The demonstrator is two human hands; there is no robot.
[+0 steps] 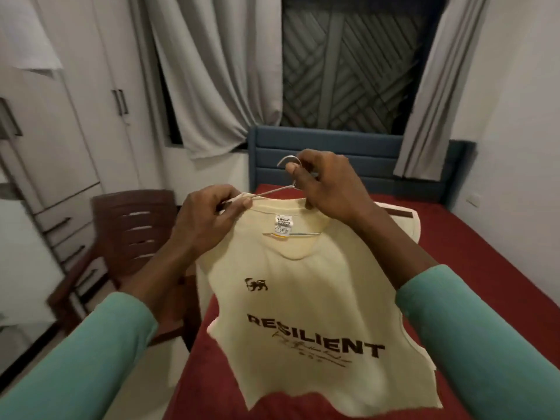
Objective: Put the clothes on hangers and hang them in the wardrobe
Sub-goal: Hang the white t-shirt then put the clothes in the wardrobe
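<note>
The right hand (330,186) has its grip closed round the wire hanger (272,191) just under the hook, steadying it. The left hand (209,219) pinches the cream T-shirt (297,298) collar over the hanger's arm, likely to seat that shoulder. The shirt hangs below both grips, above the bed (454,253), and the wardrobe (91,101) stands well to their left.

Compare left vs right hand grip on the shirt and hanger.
Left hand pinches the T-shirt collar edge against the hanger arm; right hand grips the hanger at its neck, below the hook. Left hand sits lower; right hand sits higher, thumb up beside the hook. Both are curled round something and hold the T-shirt above the bed.
</note>
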